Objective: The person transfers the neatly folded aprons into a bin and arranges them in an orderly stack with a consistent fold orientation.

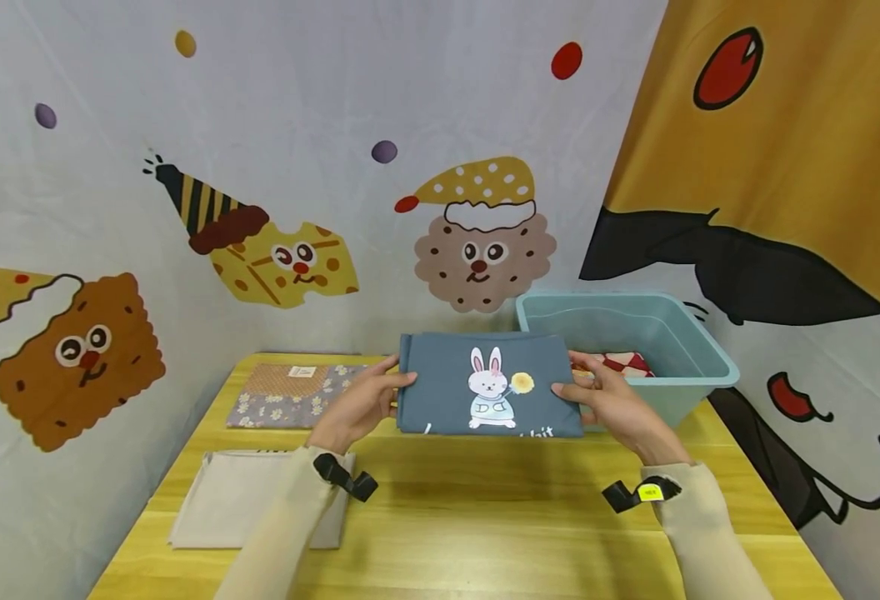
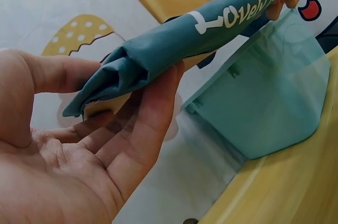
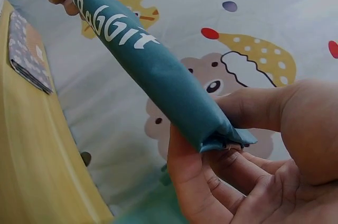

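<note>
**While the left hand [image 1: 361, 406] and right hand [image 1: 620, 410] pinch its ends, a folded blue cloth [image 1: 440, 383] is held above the worktop [image 1: 477, 517]**

Both thumbs press the printed face; the fingers support the ends from behind. The cloth looks light, soft and hardly fragile, but its loose layers could fan open, so pinching all of them at both ends should suit it. Beyond its right end stands a pale blue bin [image 1: 683, 398] with a red checked cloth [image 1: 627, 364] inside. To the left lie a floral cloth [image 1: 282, 398], far, and a beige cloth [image 1: 233, 508], near.
</note>
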`<state>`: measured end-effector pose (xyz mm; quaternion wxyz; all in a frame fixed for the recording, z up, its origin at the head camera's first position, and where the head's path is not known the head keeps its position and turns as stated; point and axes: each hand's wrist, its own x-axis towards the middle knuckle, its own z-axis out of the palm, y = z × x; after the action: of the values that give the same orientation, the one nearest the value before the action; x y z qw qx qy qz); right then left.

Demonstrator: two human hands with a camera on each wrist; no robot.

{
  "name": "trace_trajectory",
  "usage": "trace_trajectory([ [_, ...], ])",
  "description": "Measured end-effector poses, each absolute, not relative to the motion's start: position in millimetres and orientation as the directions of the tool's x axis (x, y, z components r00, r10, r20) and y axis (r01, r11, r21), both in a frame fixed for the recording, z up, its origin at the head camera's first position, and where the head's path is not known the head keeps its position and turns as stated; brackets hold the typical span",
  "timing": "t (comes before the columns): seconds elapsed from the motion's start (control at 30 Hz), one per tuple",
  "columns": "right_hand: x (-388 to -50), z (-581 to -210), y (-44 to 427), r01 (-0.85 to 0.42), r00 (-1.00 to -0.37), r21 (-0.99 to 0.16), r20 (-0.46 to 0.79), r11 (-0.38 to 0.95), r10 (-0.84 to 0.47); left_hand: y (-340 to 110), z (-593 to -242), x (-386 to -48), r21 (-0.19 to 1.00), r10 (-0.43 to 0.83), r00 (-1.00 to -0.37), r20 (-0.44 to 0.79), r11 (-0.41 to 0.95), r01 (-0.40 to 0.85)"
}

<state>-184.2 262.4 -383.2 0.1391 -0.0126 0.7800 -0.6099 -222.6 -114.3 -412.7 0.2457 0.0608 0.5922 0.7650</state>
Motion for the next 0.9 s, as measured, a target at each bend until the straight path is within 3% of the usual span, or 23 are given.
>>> trace_trajectory([
  [0.4,-194,-367,290,0.129,-0.963,-0.941,-0.193,0.313,-0.185,-80,-402,-238,0.95,0.405,-0.898,-0.174,-0.17,-0.261],
  [0.9,-206,-360,329,0.157,-0.962,-0.917,-0.226,0.367,-0.155,-40,-391,-256,0.951,0.427,-0.884,-0.188,-0.146,-0.273],
])
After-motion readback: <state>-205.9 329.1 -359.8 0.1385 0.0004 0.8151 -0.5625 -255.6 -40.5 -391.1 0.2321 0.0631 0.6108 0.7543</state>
